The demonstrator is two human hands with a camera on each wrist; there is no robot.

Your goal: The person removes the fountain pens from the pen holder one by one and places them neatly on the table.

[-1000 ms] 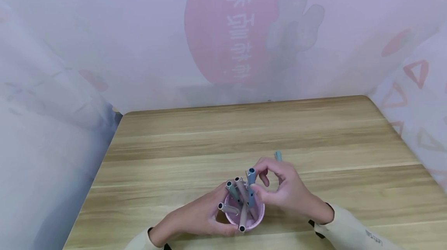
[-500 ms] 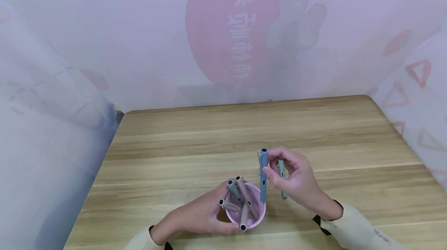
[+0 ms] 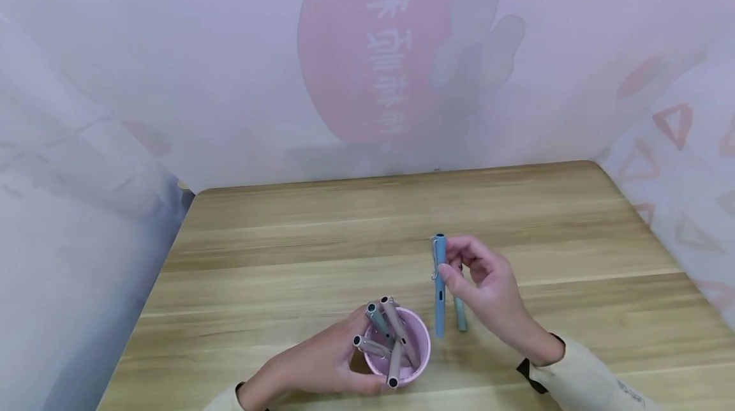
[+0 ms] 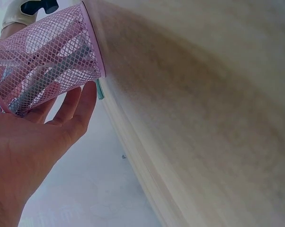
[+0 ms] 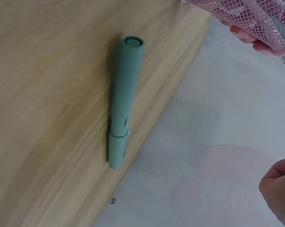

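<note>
Rightward, right hand holds blue pen; wooden table beyond.

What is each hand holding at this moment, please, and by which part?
Right hand pinches the blue pen near its clipped upper end; left hand grips the pink mesh cup by its side.

Head looks down; wrist views, close and perhaps tilted, share the cup.

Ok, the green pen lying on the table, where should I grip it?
Take the green pen at mid-barrel, coming from above with fingers across its width. It lies flat on the table with both long sides free; the right hand, holding the blue pen, hangs over it.
</note>
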